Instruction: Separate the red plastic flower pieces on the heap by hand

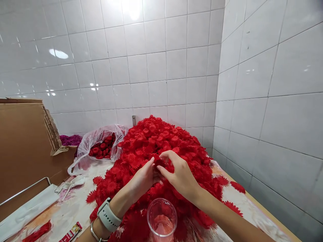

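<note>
A big heap of red artificial flower heads (164, 139) with fringed petals fills the middle of the table. In front of it my two hands meet. My left hand (145, 176), with a pale watch and a bracelet on its wrist, has its fingers curled round a red flower head (156, 157), partly hidden by the fingers. From the right, my right hand (181, 174) pinches at the same flower with thumb and forefinger; its other fingertips are hard to see. Just below the hands stands a clear plastic cup (162, 232) holding some pinkish liquid.
At the left stands a torn cardboard box (22, 134). Behind it sit purple flowers (70, 139) and an open plastic bag (85, 143) of dark red ones. A small wrapper (72, 232) lies at the front left. White tiled walls (156, 67) rise behind and right.
</note>
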Action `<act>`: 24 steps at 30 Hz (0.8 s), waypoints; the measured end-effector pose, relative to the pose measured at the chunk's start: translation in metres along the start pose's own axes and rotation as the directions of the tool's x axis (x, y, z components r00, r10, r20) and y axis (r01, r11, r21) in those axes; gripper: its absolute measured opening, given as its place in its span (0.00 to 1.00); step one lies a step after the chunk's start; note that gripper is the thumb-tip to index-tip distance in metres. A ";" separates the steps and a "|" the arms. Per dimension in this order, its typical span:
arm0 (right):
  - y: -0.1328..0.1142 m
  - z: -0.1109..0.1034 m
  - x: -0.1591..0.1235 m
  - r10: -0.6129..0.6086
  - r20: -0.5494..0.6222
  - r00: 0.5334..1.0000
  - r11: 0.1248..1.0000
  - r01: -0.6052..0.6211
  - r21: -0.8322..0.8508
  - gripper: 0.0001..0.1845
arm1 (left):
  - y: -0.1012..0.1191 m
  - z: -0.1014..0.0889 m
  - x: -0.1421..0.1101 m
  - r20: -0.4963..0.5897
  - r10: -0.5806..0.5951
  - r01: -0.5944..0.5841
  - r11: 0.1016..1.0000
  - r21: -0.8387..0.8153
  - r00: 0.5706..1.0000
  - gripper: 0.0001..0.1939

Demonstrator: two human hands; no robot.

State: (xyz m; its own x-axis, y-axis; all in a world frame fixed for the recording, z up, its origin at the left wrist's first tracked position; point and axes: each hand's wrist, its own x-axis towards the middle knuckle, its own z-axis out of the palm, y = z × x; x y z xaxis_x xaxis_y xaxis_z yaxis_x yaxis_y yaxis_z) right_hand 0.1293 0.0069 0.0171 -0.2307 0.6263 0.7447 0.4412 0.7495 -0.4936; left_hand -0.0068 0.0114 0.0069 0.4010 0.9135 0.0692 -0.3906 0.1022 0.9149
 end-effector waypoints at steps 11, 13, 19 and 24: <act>0.012 0.002 -0.011 -0.260 0.139 0.956 0.873 0.294 -0.389 0.08 | -0.010 -0.002 -0.007 0.010 0.121 -0.121 0.967 0.222 0.993 0.22; 0.013 0.003 -0.013 -0.282 0.128 0.951 0.875 0.310 -0.373 0.12 | -0.010 0.000 -0.009 0.017 0.135 -0.134 0.956 0.260 0.991 0.23; 0.016 0.002 -0.016 -0.173 0.072 0.982 0.964 0.183 -0.190 0.10 | -0.008 0.004 -0.013 -0.014 0.195 -0.167 0.877 0.450 0.981 0.18; 0.015 0.002 -0.018 -0.086 0.021 0.996 0.991 0.088 -0.101 0.07 | -0.008 0.001 -0.014 -0.101 0.279 -0.201 0.857 0.474 0.955 0.13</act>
State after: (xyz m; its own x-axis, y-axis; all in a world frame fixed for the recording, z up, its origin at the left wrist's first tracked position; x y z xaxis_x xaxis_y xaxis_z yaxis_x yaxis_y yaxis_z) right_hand 0.1382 0.0076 -0.0046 -0.2861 0.5638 0.7747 0.5044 0.7761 -0.3785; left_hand -0.0082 -0.0032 -0.0009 0.1902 0.9406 0.2813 -0.0227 -0.2822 0.9591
